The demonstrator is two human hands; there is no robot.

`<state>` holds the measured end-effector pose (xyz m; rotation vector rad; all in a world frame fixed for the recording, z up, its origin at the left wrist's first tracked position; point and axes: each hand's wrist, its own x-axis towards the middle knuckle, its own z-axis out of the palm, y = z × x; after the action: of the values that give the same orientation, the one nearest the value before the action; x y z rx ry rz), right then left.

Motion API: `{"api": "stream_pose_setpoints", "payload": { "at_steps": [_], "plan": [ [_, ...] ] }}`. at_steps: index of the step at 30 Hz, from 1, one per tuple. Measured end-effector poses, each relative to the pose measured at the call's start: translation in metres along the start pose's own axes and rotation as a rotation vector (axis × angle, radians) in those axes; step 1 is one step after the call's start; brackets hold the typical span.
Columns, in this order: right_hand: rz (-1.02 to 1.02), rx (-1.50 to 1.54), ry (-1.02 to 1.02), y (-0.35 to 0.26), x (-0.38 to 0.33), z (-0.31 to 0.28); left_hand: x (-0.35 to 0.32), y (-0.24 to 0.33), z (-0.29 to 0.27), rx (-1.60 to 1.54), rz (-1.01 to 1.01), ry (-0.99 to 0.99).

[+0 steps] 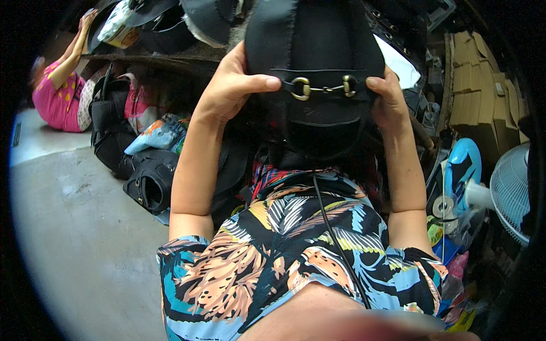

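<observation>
I hold up a black leather piece [318, 42] with stitched panels, close in front of me. Across it runs a narrow black strap [327, 88] bearing a brass-coloured horsebit fitting. My left hand [242, 79] grips the left edge, its thumb lying on the front beside the strap's end. On the opposite edge my right hand [389, 94] has closed, thumb near the strap's other end. The fingers of both hands are mostly hidden behind the leather. Whether the piece is a hat or part of a bag, I cannot tell.
Black goods [170, 34] crowd a workbench at the upper left. Black bags [151, 182] lie on the floor by my left side. Another person [62, 105] in pink sits farther left. A fan [509, 193] and stacked cardboard [480, 85] stand on the right.
</observation>
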<state>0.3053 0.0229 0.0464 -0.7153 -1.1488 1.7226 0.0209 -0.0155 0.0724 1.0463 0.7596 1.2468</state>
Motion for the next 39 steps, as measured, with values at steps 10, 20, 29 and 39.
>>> {"api": "stream_pose_setpoints", "payload": {
  "at_steps": [10, 20, 29, 39],
  "plan": [
    [0.030, 0.209, 0.023, 0.004, 0.004, 0.011, 0.005, -0.008, 0.011, -0.251, -0.057, 0.083],
    [0.027, 0.417, -0.095, 0.009, 0.003, 0.008, 0.011, -0.013, 0.009, -0.172, -0.060, -0.035],
    [-0.059, 0.298, -0.114, 0.011, 0.011, 0.019, 0.011, -0.022, 0.006, -0.374, 0.031, -0.104],
    [-0.188, -1.180, 0.111, -0.031, -0.030, -0.031, 0.010, 0.032, 0.007, 0.104, 0.274, 0.024]
  ]
}}
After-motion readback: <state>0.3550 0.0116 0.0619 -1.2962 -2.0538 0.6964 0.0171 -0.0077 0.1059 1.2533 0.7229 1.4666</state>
